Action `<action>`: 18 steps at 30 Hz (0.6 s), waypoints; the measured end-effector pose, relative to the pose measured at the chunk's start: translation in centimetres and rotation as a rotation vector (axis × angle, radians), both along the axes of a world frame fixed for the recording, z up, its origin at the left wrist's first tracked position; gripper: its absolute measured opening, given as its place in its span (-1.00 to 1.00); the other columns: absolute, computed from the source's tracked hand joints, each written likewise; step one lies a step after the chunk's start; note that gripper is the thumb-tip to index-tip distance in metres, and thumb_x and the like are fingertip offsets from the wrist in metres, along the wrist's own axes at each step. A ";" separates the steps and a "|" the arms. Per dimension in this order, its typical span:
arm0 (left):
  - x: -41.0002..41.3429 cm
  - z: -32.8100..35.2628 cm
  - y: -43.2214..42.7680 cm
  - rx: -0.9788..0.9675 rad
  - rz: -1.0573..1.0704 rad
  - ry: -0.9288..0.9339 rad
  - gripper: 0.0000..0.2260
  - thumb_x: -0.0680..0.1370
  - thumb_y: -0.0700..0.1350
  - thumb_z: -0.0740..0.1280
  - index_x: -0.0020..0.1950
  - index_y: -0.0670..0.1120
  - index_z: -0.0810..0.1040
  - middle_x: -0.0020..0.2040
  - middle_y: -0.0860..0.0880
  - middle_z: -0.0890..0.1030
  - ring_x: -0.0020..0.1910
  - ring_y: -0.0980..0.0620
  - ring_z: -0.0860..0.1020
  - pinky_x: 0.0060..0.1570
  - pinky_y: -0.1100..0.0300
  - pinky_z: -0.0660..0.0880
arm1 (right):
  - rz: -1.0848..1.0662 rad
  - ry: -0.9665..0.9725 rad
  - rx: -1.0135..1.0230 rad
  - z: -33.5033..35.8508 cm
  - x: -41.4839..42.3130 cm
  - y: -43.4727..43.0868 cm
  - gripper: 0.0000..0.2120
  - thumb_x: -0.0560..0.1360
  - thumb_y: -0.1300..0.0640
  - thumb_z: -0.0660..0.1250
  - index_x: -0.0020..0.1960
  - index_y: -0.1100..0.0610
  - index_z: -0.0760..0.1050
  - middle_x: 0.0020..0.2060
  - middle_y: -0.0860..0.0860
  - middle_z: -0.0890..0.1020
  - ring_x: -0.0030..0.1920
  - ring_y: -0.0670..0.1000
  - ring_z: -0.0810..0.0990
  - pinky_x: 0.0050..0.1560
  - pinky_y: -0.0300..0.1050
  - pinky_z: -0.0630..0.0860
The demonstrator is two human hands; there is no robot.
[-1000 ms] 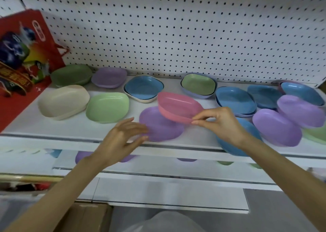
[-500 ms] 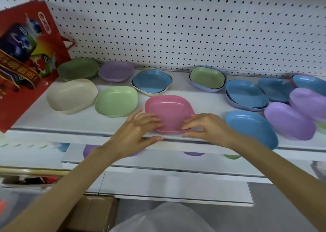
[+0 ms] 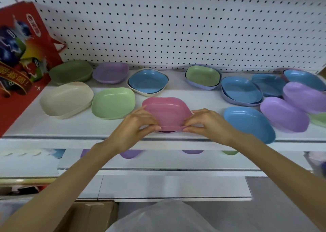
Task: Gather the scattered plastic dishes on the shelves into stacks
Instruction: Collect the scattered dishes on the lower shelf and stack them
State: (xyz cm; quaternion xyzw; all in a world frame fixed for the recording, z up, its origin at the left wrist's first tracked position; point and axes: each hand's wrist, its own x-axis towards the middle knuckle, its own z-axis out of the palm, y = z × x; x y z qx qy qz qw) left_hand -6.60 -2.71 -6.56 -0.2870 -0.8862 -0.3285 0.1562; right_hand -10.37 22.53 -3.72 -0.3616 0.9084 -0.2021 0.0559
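Observation:
A pink dish (image 3: 166, 111) sits nested on a purple dish (image 3: 165, 131), of which only a dark sliver shows beneath it, near the front edge of the white shelf (image 3: 53, 131). My left hand (image 3: 135, 124) pinches the stack's left front rim. My right hand (image 3: 208, 122) pinches its right front rim. Loose dishes lie around: cream (image 3: 66, 100), light green (image 3: 112, 102), dark green (image 3: 70, 72), purple (image 3: 111, 72), blue on cream (image 3: 147, 81), green on lilac (image 3: 202, 75), several blue (image 3: 248, 122) and purple (image 3: 284, 113) ones at right.
A white pegboard (image 3: 176, 29) backs the shelf. A red printed bag (image 3: 21, 55) leans at the shelf's left end. A lower shelf (image 3: 158, 161) holds more dishes, mostly hidden. A cardboard box (image 3: 91, 216) stands on the floor below.
The pink dish came down from my right hand onto the purple dish. Both hands then closed on the stack's front rim.

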 end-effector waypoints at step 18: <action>0.1 5.6 -4.8 0.102 0.229 -0.163 -0.89 0.36 0.10 0.46 -0.17 0.14 0.66 -0.18 0.17 0.64 -0.19 -0.03 0.57 -0.08 0.19 0.46 | -0.198 -0.036 -0.523 1.5 -0.9 -1.6 -0.75 0.38 0.07 0.45 0.06 -0.03 0.58 -0.05 -0.22 0.61 -0.03 -0.29 0.57 0.14 -0.28 0.46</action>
